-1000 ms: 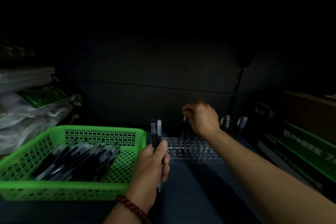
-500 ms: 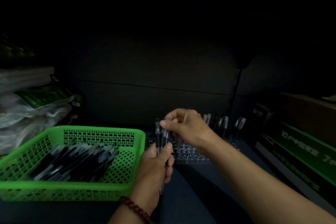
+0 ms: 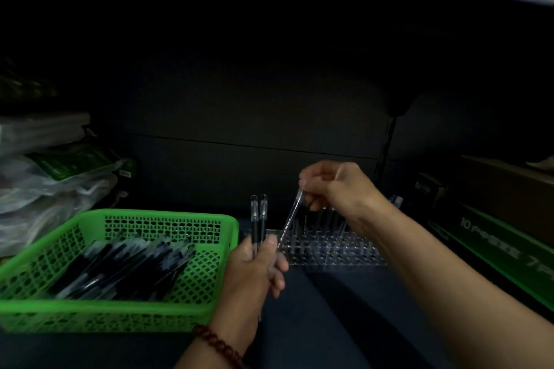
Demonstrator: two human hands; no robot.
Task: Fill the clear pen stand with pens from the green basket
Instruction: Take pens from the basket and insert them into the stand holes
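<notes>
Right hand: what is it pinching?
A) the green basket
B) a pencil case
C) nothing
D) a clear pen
D: the right hand pinches the top of a slanted clear pen, while the left hand grips two upright pens.

Single head-worn wide view, forward and down, close over green basket (image 3: pixel 120 305).

Two hands (image 3: pixel 254 268) (image 3: pixel 337 187), three held pens (image 3: pixel 258 220), one basket (image 3: pixel 168 215), one stand (image 3: pixel 332 253)
</notes>
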